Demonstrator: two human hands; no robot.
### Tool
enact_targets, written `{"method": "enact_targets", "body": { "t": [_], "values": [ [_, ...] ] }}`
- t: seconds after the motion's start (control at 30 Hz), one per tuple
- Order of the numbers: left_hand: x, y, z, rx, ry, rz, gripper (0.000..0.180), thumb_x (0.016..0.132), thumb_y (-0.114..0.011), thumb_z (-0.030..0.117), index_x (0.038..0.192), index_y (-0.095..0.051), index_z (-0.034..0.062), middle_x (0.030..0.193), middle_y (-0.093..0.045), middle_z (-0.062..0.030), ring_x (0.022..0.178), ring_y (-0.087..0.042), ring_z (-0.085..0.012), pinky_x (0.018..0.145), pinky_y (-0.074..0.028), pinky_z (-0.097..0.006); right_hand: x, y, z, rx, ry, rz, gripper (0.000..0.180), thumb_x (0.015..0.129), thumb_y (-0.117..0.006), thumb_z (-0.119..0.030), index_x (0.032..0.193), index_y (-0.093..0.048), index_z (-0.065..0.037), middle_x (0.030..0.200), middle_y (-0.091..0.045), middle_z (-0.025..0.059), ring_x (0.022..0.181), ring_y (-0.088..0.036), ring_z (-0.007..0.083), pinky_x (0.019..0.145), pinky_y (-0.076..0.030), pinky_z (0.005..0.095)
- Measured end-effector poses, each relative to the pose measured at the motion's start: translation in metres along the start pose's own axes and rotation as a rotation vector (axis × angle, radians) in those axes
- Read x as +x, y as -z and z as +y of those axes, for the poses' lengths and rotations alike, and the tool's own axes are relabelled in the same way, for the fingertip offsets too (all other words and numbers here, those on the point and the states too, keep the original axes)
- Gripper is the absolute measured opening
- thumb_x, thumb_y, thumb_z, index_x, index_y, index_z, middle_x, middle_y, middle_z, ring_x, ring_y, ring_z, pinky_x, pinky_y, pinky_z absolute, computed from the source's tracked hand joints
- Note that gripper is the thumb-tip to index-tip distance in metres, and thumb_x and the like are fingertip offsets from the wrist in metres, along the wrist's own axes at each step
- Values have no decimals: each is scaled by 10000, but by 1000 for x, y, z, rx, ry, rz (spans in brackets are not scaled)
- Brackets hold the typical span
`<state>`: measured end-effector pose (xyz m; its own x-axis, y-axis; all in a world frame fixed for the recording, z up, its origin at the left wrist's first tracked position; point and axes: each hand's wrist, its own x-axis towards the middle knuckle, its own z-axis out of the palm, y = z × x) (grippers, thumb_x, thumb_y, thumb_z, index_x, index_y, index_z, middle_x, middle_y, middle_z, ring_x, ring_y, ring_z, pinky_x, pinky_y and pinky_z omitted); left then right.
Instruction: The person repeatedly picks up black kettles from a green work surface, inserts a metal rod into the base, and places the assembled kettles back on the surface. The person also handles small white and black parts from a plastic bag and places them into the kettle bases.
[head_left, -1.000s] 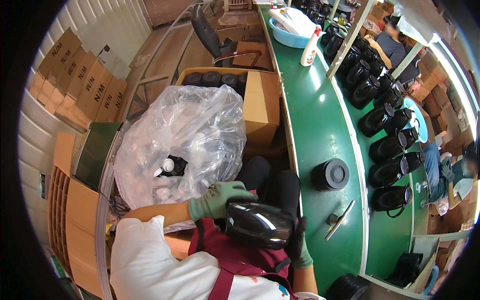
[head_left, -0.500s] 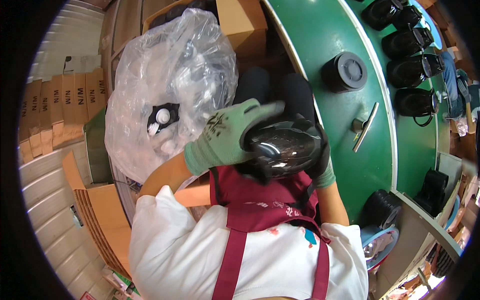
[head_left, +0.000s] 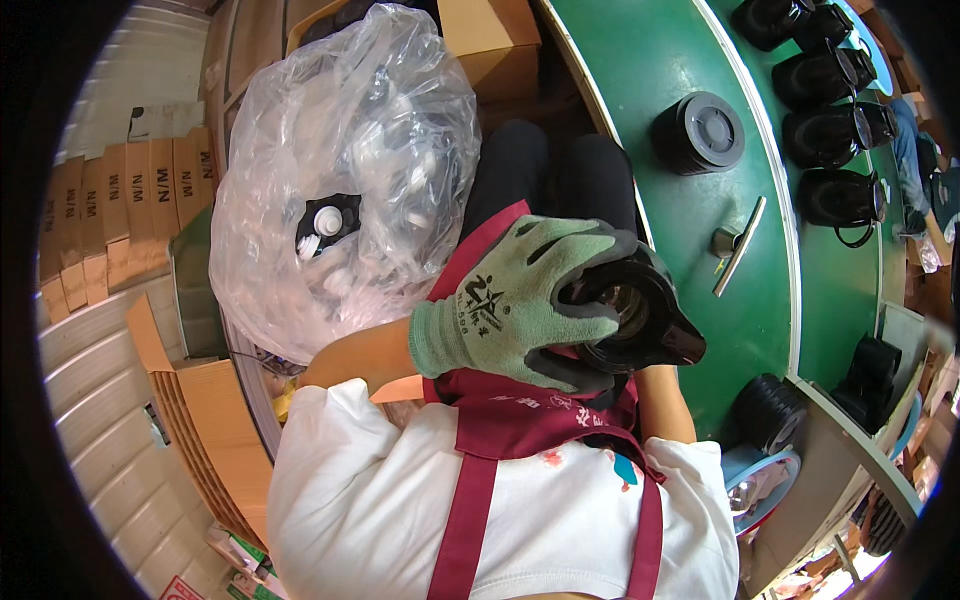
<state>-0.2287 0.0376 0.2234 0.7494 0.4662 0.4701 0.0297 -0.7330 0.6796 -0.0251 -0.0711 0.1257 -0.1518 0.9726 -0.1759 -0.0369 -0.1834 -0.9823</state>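
Left hand (head_left: 520,300), in a green glove, is clamped over the top of the black jug (head_left: 635,320), fingers curled into its round mouth. Jug sits in the lap, just off the edge of the green desk (head_left: 650,80), spout pointing right toward it. Right hand is hidden under the jug; can't tell its grip. Clear plastic bag (head_left: 340,170) of parts lies to the left.
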Motion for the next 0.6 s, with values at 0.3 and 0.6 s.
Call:
{"method": "enact_targets", "body": {
  "t": [0.3, 0.6],
  "values": [
    [-87, 22, -25, 217, 155, -408, 644, 669, -906, 358, 1227, -673, 136, 1545, -423, -208, 1384, -479, -372, 1126, -390, -562, 54, 94, -44, 92, 42, 225, 392, 998, -568, -174, 1333, -642, 16, 1271, -700, 114, 1168, -651, 200, 1039, -498, 351],
    [-73, -40, -87, 17, 341, -73, 1161, 606, -975, 409, 1544, -389, 56, 1562, -418, -224, 1464, -388, -411, 1212, -340, -504, 48, 46, -34, -599, 290, 393, 462, 896, -741, -204, 1302, -624, -18, 1312, -615, 185, 1225, -587, 363, 1074, -450, 436]
  ]
}}
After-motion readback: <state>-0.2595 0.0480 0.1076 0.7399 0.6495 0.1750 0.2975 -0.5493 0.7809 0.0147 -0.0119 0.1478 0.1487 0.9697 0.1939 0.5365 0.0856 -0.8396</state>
